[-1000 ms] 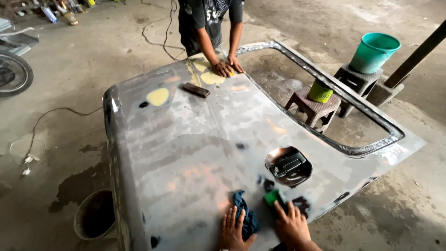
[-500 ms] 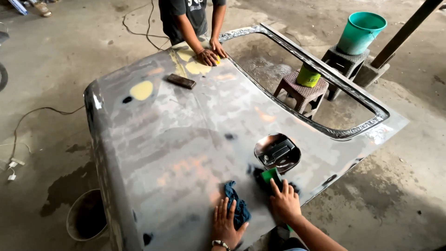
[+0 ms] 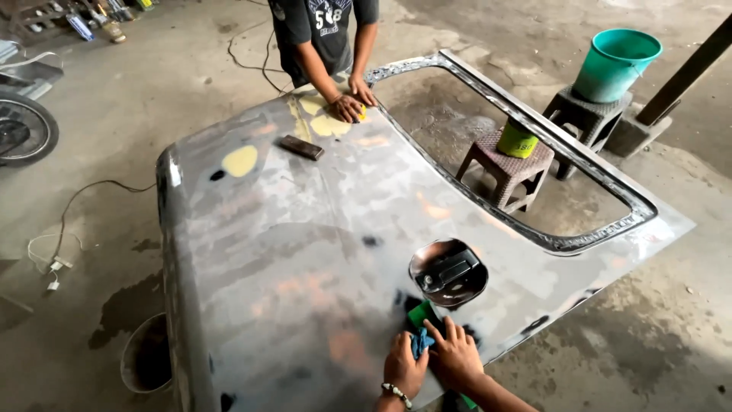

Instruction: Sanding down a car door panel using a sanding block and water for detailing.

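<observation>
Pressed flat near the front edge of the big bare grey metal car panel (image 3: 305, 252): small soft blue cloth (image 3: 418, 341), pinned between left hand (image 3: 404, 368) and right hand (image 3: 456, 357). Probably light, floppy, easy to bunch. Green block (image 3: 420, 313) just beside.

Stained grey concrete floor (image 3: 137, 114); brown plastic stool (image 3: 507, 164) and teal plastic bucket (image 3: 614, 65) far right; motorcycle wheel (image 3: 23, 130) far left.

Bare metal panel (image 3: 305, 252) is lying open left of and beyond both hands (image 3: 435, 358). A round recess with handle (image 3: 448, 272) is sitting just beyond them; a co-worker's hands (image 3: 351, 103) are occupying the far edge.
</observation>
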